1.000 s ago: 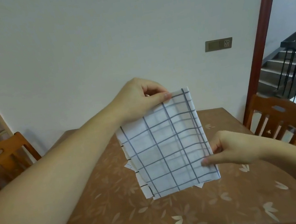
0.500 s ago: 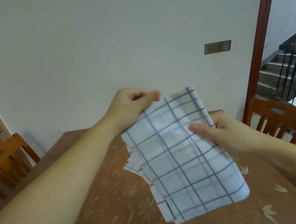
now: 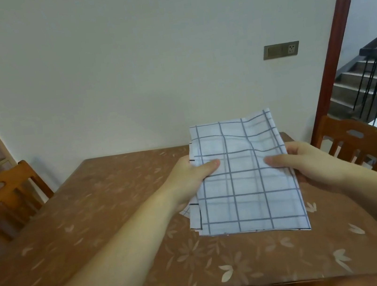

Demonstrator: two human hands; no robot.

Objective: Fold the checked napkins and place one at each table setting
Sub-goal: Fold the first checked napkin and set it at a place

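Item: white cloth napkin with a blue-grey check, folded into a rectangle.
Layers: several edges showed, staggered along its left side.
Pose: held up off the table, its face towards the camera, long side upright.
Place: right of the frame's centre.

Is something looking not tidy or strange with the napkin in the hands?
Slightly. The napkin, held by the left hand and right hand, is folded unevenly: under-layers stick out past its left edge. Nothing looks torn or spilled on the table.

two bare forearms, no sleeves; left grip, right grip
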